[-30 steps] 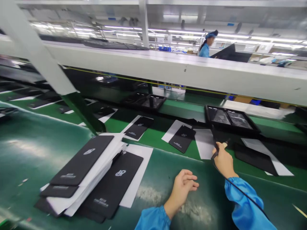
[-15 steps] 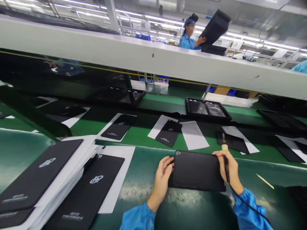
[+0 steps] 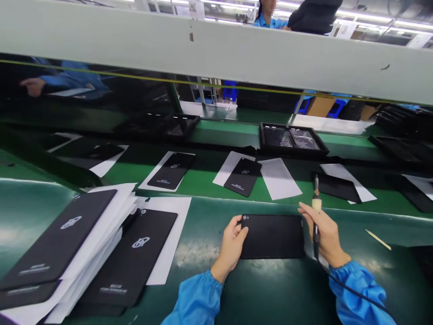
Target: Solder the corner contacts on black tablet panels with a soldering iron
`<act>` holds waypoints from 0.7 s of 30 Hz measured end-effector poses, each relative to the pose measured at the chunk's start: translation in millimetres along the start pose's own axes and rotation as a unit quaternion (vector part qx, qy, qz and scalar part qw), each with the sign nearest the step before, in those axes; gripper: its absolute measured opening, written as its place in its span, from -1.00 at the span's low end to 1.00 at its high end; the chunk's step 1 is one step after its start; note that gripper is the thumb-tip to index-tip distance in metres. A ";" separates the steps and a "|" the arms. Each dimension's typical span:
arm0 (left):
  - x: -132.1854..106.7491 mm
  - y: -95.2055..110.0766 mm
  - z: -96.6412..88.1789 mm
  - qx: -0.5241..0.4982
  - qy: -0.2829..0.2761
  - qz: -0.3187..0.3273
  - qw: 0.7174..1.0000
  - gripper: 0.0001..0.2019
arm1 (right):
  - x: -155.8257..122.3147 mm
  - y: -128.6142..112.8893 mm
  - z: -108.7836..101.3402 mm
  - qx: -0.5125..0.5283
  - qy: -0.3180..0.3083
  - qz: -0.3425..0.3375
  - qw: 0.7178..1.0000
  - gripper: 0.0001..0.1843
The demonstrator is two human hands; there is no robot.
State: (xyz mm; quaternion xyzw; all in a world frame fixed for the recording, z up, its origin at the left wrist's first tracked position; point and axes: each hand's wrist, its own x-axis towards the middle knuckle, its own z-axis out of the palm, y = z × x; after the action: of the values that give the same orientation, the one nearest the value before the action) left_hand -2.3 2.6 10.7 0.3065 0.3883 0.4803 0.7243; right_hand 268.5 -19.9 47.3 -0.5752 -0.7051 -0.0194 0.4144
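Note:
A black tablet back cover (image 3: 272,236) lies flat on the dark green mat (image 3: 270,289) in front of me. My left hand (image 3: 233,246) grips its left edge with the fingers curled round it. My right hand (image 3: 324,234) rests at the cover's right edge and is closed on a corded pen-shaped tool (image 3: 315,212) that points upward, its black cable running back along my blue sleeve.
A stack of black covers and white sheets (image 3: 77,253) lies at the left. More covers on white sheets (image 3: 241,176) sit on the green conveyor belt (image 3: 203,180), with black trays (image 3: 291,139) behind. A thin stick (image 3: 378,239) lies at right. Another person (image 3: 267,13) works beyond the grey beam.
My right hand drew a black cover from the belt onto the mat, my left hand took its left edge, and it now lies flat. The view tilted down.

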 end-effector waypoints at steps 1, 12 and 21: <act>0.2 0.2 0.0 0.001 -0.001 0.001 1.000 -0.56 | 0.4 -3.1 -6.5 0.011 0.001 -0.003 1.000 -0.67; -0.8 0.2 1.2 -0.003 0.002 -0.002 1.000 -0.57 | -16.9 -53.7 12.1 0.315 -0.024 0.172 0.933 -0.82; 0.6 -1.8 -0.4 0.004 -0.007 0.014 1.000 -0.63 | -17.2 -71.6 25.9 0.249 -0.124 0.034 0.960 -0.83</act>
State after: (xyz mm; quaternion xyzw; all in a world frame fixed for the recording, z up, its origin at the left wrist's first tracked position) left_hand -1.7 2.5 8.8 0.3182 0.3804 0.4870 0.7190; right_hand 194.7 -44.7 52.0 -0.4751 -0.7136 0.2424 0.4543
